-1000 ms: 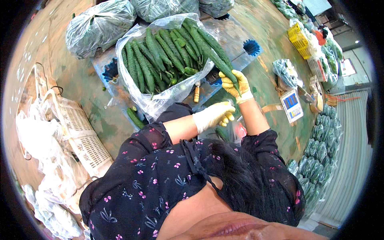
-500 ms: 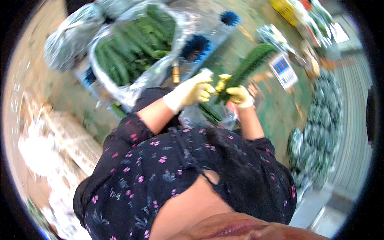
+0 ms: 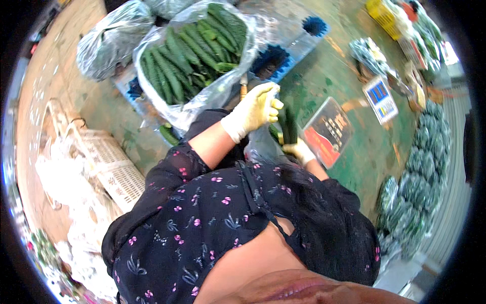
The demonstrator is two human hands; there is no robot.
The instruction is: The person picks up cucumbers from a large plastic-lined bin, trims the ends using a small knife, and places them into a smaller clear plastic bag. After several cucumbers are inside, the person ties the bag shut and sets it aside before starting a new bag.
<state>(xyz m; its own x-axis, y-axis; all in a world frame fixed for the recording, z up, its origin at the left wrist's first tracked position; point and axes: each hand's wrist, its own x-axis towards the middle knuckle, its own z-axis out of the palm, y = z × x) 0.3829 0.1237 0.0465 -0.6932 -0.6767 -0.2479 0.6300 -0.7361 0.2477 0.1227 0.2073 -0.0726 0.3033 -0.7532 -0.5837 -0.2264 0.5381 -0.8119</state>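
Note:
My left hand point(image 3: 254, 109), in a pale yellow glove, pinches the rim of a thin clear plastic bag point(image 3: 264, 143) in front of my body. Beside it, lower and to the right, my gloved right hand point(image 3: 300, 151) is wrapped round dark green cucumbers point(image 3: 289, 124). These stand nearly upright at the bag's mouth; how many there are I cannot tell. Ahead and to the left, a large plastic-lined container point(image 3: 143, 104) is heaped with cucumbers point(image 3: 195, 48).
A flat black-and-red plate point(image 3: 328, 133) lies right of my hands, near a white-and-blue display unit point(image 3: 381, 100). Bagged cucumbers point(image 3: 417, 167) line the right wall. A cream basket point(image 3: 114, 169) lies left. The container rests on a blue pallet point(image 3: 298, 55).
My right hand has lowered the cucumbers from above the plate to the bag's mouth, uncovering the plate. My left hand stays at the bag. The view has shifted slightly.

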